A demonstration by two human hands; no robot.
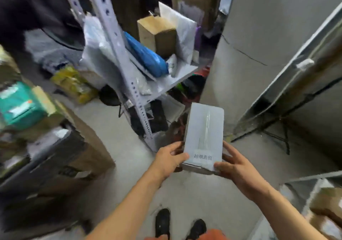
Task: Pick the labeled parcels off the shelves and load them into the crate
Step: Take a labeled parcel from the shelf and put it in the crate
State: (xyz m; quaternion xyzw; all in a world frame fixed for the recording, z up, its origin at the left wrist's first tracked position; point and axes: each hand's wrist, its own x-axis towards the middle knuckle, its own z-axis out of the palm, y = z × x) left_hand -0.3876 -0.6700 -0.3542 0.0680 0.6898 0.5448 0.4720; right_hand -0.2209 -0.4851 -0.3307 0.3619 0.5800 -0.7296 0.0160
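A pale grey box parcel (203, 134) with a white label of printed characters near its close end is held out in front of me above the floor. My left hand (169, 161) grips its near left corner, thumb on top. My right hand (235, 167) holds the near right corner, thumb on the label's edge and fingers spread along the side. The metal shelf unit (129, 84) stands just beyond, bearing a blue bag parcel (146, 56), a brown carton (157, 34) and white bag parcels (183, 34). No crate is plainly visible.
Stacked cartons (61, 158) and a teal parcel (18, 104) crowd the left. A grey wall (259, 36) and a leaning metal frame (288, 84) stand on the right. More boxes (323, 208) sit at the lower right. My feet (162, 223) stand on concrete floor.
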